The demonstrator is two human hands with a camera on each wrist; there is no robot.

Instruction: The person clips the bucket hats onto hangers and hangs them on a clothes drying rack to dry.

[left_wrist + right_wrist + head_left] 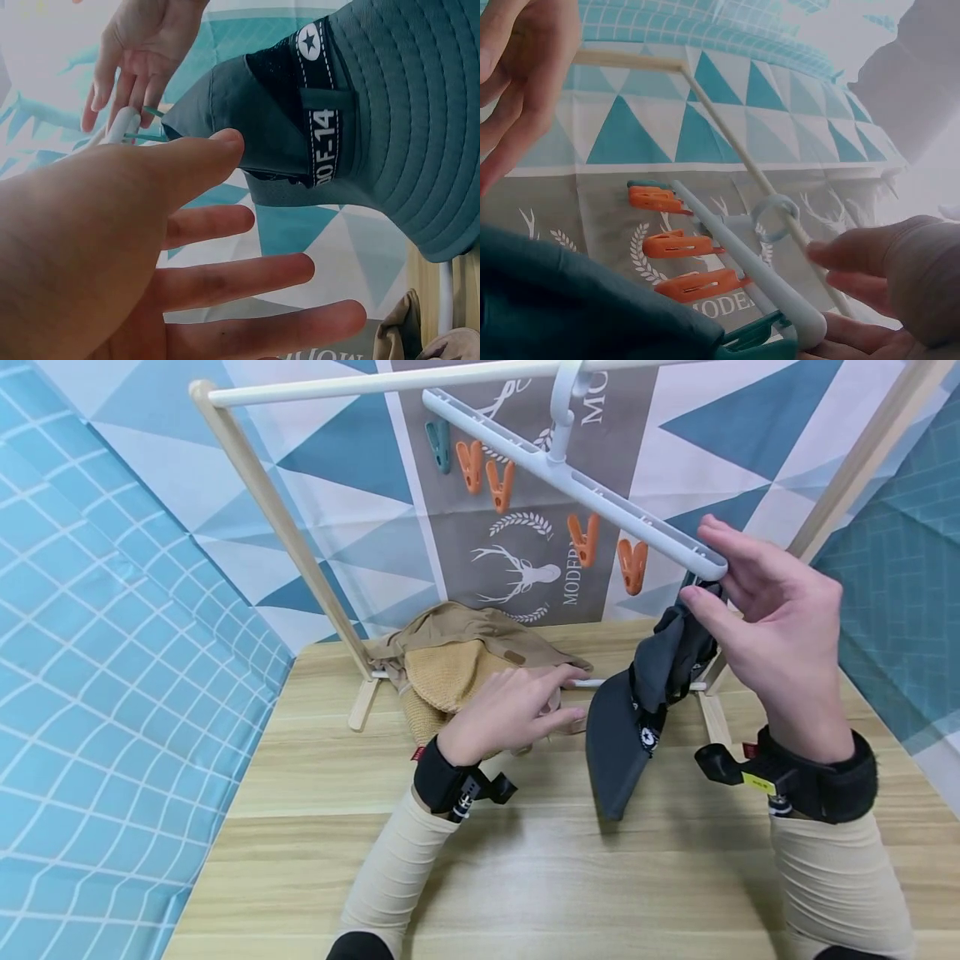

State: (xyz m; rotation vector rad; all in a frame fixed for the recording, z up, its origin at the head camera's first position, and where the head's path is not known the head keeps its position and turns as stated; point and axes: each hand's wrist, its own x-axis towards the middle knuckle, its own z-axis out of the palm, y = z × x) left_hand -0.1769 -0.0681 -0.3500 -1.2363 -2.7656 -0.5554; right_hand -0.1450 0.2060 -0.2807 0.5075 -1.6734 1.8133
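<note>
A dark brimmed hat [622, 735] with a star-printed band hangs from the right end of a pale hanger [600, 497]. In the left wrist view, a thin teal clip holds the tip of the hat's crown [217, 97]. My right hand [787, 618] is at that end of the hanger, fingers beside it and thumb apart from them. My left hand [510, 710], fingers extended, is left of the hat and overlaps a mustard knitted item [450, 672] in the head view. The left wrist view shows nothing in its grasp.
Several orange clips [582, 539] and a teal clip [438, 446] hang along the hanger. A wooden rack [277, 518] carries it. Behind the mustard knit, a tan cloth item [480, 627] lies on the wooden table [315, 860]. A patterned cloth [345, 468] covers the back.
</note>
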